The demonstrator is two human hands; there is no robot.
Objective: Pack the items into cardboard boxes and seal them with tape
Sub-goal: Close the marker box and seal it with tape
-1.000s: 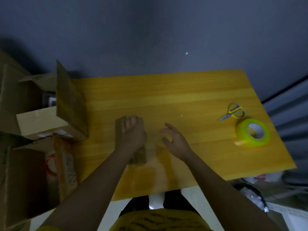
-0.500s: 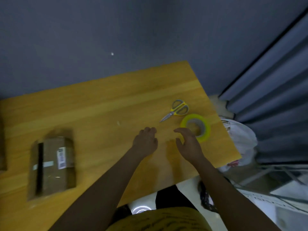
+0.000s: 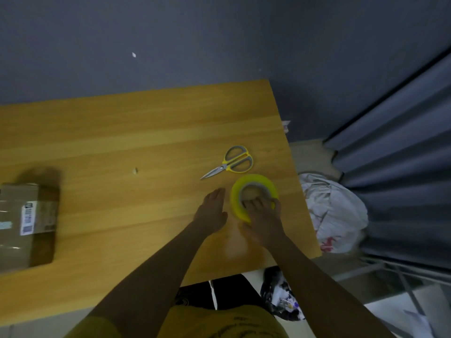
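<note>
Reached since half a second ago: tape roll (image 3: 253, 193), now gripped by right hand (image 3: 262, 219), fingers hooked into its core | left hand (image 3: 211, 211) held flat and loose beside it, nothing held | cardboard box (image 3: 26, 223) left well apart at table (image 3: 122, 132) left edge | sealing judged next.

Right hand (image 3: 262, 215) on tape roll (image 3: 253, 181)

I am seeing the yellow tape roll (image 3: 253, 185) lying flat near the table's right edge. The taped cardboard box (image 3: 28, 225) is lying far left.
</note>
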